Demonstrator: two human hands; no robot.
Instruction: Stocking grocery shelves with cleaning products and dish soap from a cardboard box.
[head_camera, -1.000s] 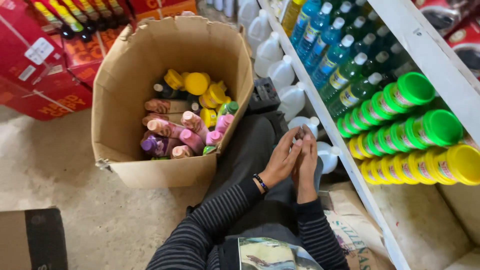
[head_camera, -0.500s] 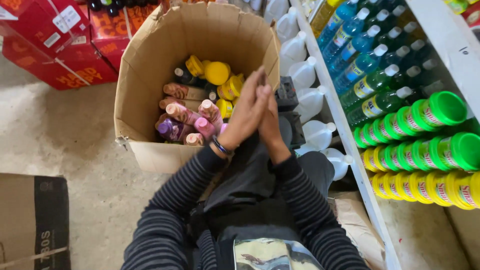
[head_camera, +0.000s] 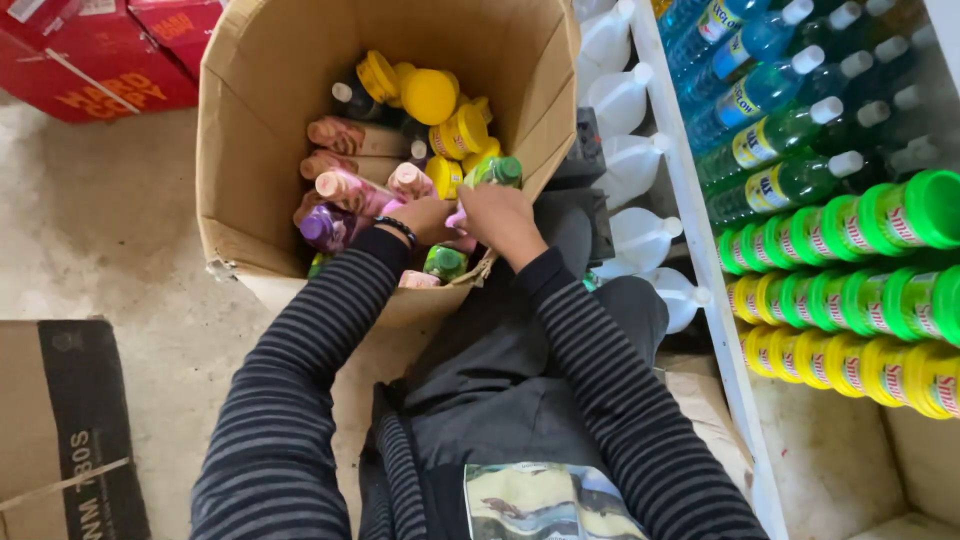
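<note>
Hands meet low inside the open cardboard box (head_camera: 250, 120), at its near wall. Right hand (head_camera: 503, 218) is curled, fingers closed down over a pink bottle (head_camera: 458, 219) whose neck shows just at the thumb side; how firm the hold is cannot be told. Left hand (head_camera: 425, 217) lies beside it, touching or nearly so, fingers bent among the bottles; whether it grasps anything is hidden. A dark bracelet (head_camera: 398, 227) sits on the left wrist, striped sleeves on both arms. Around the hands: a green-capped bottle (head_camera: 497, 171) just above the right knuckles, another green bottle (head_camera: 445, 262) below them, a purple bottle (head_camera: 325, 226) to the left, peach-coloured bottles (head_camera: 352, 136) lying flat, yellow-capped bottles (head_camera: 430, 95) at the far end. Right of the box, a white shelf edge (head_camera: 690, 220) with white jugs (head_camera: 640, 235) beneath, blue and green bottles (head_camera: 770, 90) above, rows of green and yellow caps (head_camera: 850, 300) facing out. Red cartons (head_camera: 90, 60) stand far left on the concrete floor (head_camera: 110, 220).
</note>
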